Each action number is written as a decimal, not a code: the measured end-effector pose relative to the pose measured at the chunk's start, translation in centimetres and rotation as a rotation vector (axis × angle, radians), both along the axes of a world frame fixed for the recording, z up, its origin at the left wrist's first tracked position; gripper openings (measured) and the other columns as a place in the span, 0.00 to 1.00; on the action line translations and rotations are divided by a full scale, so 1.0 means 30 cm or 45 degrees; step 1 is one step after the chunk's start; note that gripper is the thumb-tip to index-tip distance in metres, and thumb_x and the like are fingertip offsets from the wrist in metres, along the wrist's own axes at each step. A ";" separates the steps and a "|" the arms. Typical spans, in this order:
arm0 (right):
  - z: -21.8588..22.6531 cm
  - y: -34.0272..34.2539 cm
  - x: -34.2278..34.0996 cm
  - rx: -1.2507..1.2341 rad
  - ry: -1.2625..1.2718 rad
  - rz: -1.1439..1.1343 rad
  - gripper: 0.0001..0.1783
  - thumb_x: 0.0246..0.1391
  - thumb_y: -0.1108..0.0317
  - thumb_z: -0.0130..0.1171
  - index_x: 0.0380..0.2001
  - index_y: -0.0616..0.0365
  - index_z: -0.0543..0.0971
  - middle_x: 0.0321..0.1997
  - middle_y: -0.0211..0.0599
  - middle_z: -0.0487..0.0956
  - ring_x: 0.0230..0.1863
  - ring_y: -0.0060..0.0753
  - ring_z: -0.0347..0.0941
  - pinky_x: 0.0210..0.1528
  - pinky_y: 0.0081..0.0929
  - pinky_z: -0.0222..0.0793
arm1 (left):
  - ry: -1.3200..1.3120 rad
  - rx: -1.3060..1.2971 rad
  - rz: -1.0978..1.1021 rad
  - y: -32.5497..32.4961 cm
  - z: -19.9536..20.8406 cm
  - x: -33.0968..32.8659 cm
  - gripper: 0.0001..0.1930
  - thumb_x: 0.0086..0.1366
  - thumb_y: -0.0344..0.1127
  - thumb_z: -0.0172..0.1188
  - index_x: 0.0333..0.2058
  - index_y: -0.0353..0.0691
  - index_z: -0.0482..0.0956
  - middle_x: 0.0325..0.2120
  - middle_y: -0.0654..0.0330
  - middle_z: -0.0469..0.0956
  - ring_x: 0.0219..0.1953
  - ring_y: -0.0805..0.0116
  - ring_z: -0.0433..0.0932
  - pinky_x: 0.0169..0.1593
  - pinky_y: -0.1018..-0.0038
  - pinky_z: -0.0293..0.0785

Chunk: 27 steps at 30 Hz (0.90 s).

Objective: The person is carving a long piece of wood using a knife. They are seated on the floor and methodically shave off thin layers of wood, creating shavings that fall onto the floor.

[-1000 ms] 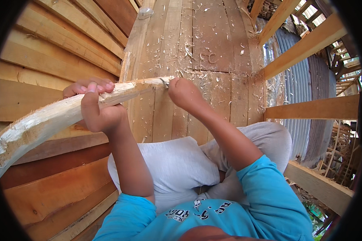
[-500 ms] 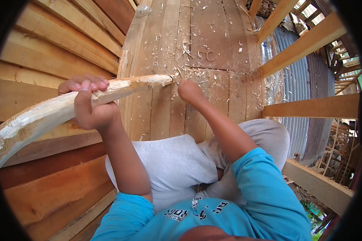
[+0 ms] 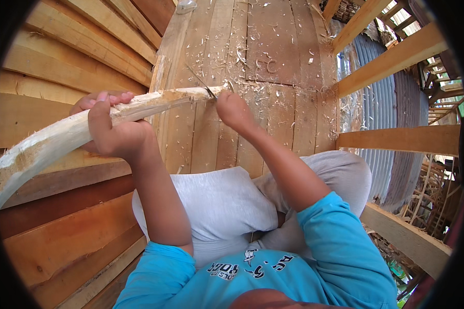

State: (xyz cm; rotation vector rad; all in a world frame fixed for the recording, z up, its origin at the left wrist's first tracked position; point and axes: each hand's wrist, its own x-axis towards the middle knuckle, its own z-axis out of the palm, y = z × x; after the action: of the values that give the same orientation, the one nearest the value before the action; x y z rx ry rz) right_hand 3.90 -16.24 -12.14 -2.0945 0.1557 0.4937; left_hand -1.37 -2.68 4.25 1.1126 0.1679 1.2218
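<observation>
Head view: curved bare-wood branch [image 3: 154, 103] gripped by L hand [image 3: 112, 131], thumb nearside, fingers over far side; knife [image 3: 210, 91] clasped in closed R hand [image 3: 234, 110], hndl mostly hidden, blade set at branch's thin end. Blade prob. best kept shallow, strokes short, L grip firm & well clear of edge. Branch stretched from L rim to R fist, thin end above plank flr [image 3: 191, 149]; whitish, w/ rough tan patches.

Plank floor [image 3: 227, 157], scattered pale shavings [image 3: 241, 57], small translucent object [image 3: 185, 6]
</observation>
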 end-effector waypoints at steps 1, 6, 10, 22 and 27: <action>0.015 0.010 0.000 -0.013 -0.042 0.023 0.29 0.60 0.57 0.34 0.27 0.72 0.79 0.35 0.69 0.77 0.41 0.67 0.74 0.49 0.53 0.67 | -0.018 0.051 0.084 -0.002 0.010 0.013 0.08 0.48 0.22 0.51 0.28 0.38 0.64 0.18 0.59 0.64 0.16 0.69 0.68 0.24 0.72 0.72; 0.129 0.051 -0.031 -0.020 -0.159 0.115 0.30 0.60 0.57 0.34 0.27 0.72 0.79 0.34 0.68 0.77 0.41 0.67 0.74 0.48 0.52 0.68 | -0.058 0.002 0.063 0.019 0.001 0.005 0.09 0.48 0.21 0.52 0.28 0.37 0.63 0.21 0.58 0.66 0.15 0.69 0.68 0.23 0.72 0.73; -0.026 -0.021 0.031 0.131 -0.094 0.063 0.32 0.62 0.56 0.33 0.25 0.73 0.78 0.32 0.68 0.77 0.39 0.68 0.74 0.47 0.53 0.67 | -0.009 -0.001 -0.011 -0.032 0.015 0.014 0.09 0.48 0.21 0.53 0.28 0.37 0.63 0.23 0.58 0.66 0.15 0.69 0.68 0.23 0.72 0.74; 0.212 0.046 -0.058 0.056 -0.223 0.272 0.32 0.62 0.55 0.33 0.25 0.75 0.76 0.31 0.71 0.75 0.37 0.71 0.73 0.45 0.51 0.67 | -0.029 0.010 0.006 0.003 -0.001 -0.008 0.08 0.48 0.21 0.50 0.28 0.37 0.64 0.19 0.59 0.64 0.16 0.70 0.68 0.24 0.72 0.74; 0.046 0.001 0.001 -0.022 -0.236 0.117 0.31 0.64 0.54 0.35 0.23 0.72 0.76 0.26 0.67 0.75 0.32 0.69 0.71 0.41 0.53 0.66 | 0.002 -0.019 0.025 0.003 0.012 0.004 0.07 0.48 0.22 0.51 0.28 0.37 0.65 0.18 0.58 0.66 0.16 0.69 0.68 0.24 0.72 0.74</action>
State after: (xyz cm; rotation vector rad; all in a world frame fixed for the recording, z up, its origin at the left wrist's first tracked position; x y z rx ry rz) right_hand 3.93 -16.22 -10.77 -2.1586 -0.0441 0.3513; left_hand -1.26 -2.60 4.62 1.1013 0.1893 1.2358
